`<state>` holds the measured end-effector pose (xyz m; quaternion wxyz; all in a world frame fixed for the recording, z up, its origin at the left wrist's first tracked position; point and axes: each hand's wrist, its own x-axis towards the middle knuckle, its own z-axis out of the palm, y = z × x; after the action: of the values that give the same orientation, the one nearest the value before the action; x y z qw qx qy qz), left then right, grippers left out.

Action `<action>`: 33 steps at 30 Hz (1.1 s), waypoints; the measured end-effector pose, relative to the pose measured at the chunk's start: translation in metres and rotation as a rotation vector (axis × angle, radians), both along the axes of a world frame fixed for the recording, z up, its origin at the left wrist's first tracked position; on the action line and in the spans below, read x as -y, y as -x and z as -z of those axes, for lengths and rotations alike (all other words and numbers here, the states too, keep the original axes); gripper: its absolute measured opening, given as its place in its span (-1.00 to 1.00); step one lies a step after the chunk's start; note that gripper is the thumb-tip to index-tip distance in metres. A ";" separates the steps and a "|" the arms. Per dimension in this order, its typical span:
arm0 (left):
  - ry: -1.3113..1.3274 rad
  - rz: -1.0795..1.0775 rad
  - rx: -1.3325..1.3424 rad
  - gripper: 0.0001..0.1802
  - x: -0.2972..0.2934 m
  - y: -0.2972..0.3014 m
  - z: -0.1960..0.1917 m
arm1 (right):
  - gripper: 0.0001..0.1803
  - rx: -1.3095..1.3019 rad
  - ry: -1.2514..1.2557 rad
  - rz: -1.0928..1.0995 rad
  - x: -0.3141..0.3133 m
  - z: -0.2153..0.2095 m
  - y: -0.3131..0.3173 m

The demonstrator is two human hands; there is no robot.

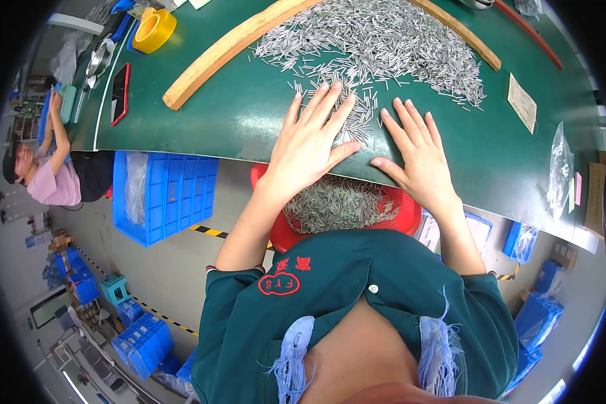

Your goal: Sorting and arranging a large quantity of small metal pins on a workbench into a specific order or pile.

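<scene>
Nearest me, a red basket (404, 219) of metal pins (337, 205) sits below the bench (236, 114) edge. My left hand (313, 138) and right hand (417, 151) lie open, flat on loose pins (363, 118).

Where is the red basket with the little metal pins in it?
In the head view, the red basket sits low at centre, just below the green table's near edge, under the left hand and right hand.

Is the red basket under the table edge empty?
No, the red basket below the green table already holds a heap of thin metal pins.
</scene>
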<state>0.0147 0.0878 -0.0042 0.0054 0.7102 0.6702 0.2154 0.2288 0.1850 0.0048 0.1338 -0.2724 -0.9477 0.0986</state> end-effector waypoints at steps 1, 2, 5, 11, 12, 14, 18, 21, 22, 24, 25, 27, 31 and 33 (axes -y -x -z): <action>-0.001 0.005 -0.007 -0.22 0.000 0.000 0.000 | -0.18 -0.001 0.001 0.001 0.000 0.000 0.000; -0.002 0.009 -0.014 -0.22 0.000 0.000 0.000 | -0.19 0.002 -0.001 -0.004 0.000 -0.001 0.000; 0.022 0.009 0.023 -0.22 0.000 0.000 -0.002 | -0.21 0.000 -0.008 -0.008 -0.001 -0.002 0.000; -0.047 -0.075 0.081 -0.40 -0.016 0.028 -0.008 | -0.23 -0.008 0.002 0.001 0.000 -0.003 0.000; -0.071 -0.106 0.052 -0.45 -0.023 0.034 -0.010 | -0.24 -0.010 0.004 0.004 -0.001 -0.003 0.000; -0.046 -0.160 -0.095 -0.52 -0.037 0.049 -0.010 | -0.24 -0.015 0.009 0.001 -0.001 -0.003 0.000; -0.087 -0.145 -0.170 -0.60 -0.061 0.066 0.001 | -0.26 -0.016 0.005 0.004 0.000 -0.003 0.001; -0.091 -0.129 -0.200 -0.62 -0.070 0.068 0.002 | -0.28 -0.018 0.016 0.008 0.000 -0.003 -0.001; -0.090 -0.126 -0.242 -0.63 -0.071 0.069 0.002 | -0.28 -0.018 0.017 0.010 0.000 -0.003 -0.001; -0.081 -0.120 -0.227 -0.66 -0.069 0.071 0.000 | -0.28 -0.027 0.022 0.009 0.000 -0.003 -0.001; -0.074 -0.112 -0.210 -0.69 -0.069 0.071 -0.002 | -0.28 -0.026 0.024 0.012 0.000 -0.002 -0.001; -0.065 -0.102 -0.196 -0.74 -0.071 0.073 -0.010 | -0.29 -0.021 0.029 0.017 -0.001 -0.001 0.000; -0.106 -0.085 -0.168 -0.88 -0.079 0.074 -0.016 | -0.29 -0.034 0.025 0.012 0.000 -0.005 -0.001; -0.103 -0.088 -0.185 -0.89 -0.086 0.078 -0.014 | -0.29 -0.042 0.040 0.010 0.000 -0.005 0.000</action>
<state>-0.0632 0.1736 0.0099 -0.1023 0.6961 0.6866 0.1832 0.2283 0.1854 0.0100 0.1486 -0.2776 -0.9412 0.1228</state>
